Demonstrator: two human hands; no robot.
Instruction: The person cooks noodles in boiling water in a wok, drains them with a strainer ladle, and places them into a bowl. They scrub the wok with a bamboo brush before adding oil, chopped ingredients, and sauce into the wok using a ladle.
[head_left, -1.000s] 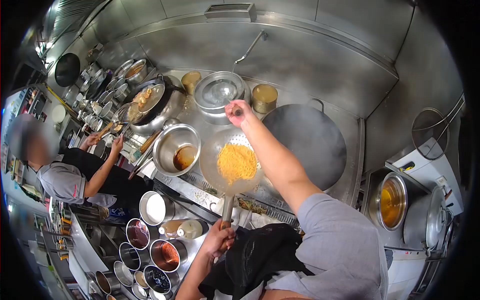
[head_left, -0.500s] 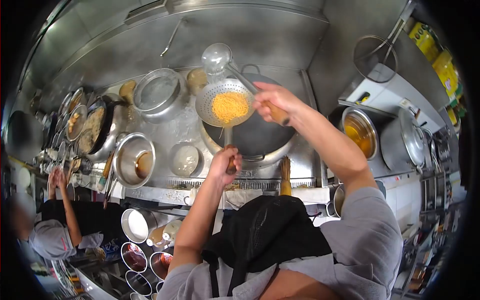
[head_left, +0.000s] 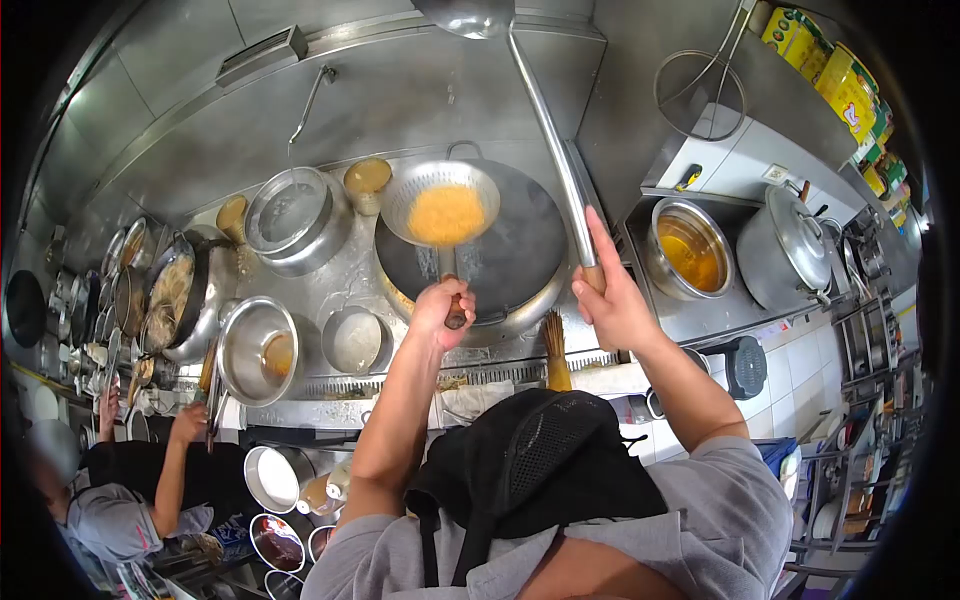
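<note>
My left hand [head_left: 440,312] is wrapped round the wooden handle of a perforated metal strainer [head_left: 396,198], held above a large dark wok [head_left: 525,260]. Thin yellow noodles [head_left: 447,215] lie in the strainer, and liquid drips below it. A long-handled ladle [head_left: 552,125] is raised high, its bowl cut off by the top of the view. Its wooden grip rests in my right hand [head_left: 618,305], held by the thumb side while the fingers stretch out along it.
Left of the wok stand a wide pot [head_left: 280,258], a bowl with brown liquid [head_left: 234,350] and a small water bowl [head_left: 352,340]. A bamboo brush [head_left: 556,350] sits in front. On the right are an oil pot [head_left: 655,255] and a lidded pot [head_left: 785,250]. A co-worker [head_left: 115,520] stands at left.
The ladle has swung up and away from over the strainer, and my right hand has moved down and right with fingers loosened. The strainer stays over the wok, now dripping.
</note>
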